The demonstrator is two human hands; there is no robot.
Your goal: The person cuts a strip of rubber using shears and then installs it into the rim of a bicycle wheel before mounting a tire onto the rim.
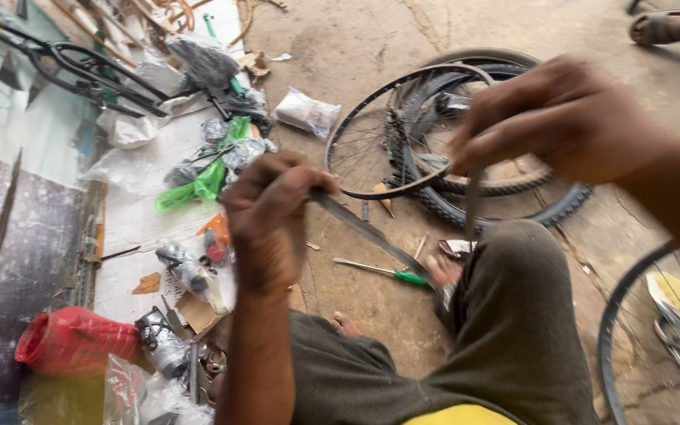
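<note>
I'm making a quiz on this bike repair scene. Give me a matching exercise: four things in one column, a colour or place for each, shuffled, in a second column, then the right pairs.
Things:
1. screwdriver
2. bag
3. rubber strip
4. bicycle wheel

Descriptions:
A. red, at the lower left
B. stretched between the left hand and the right hand
C. lying flat on the floor beyond the hands
D. green handle, on the floor by the knee

Pairs: 1-D, 2-A, 3-B, 4-C
</note>
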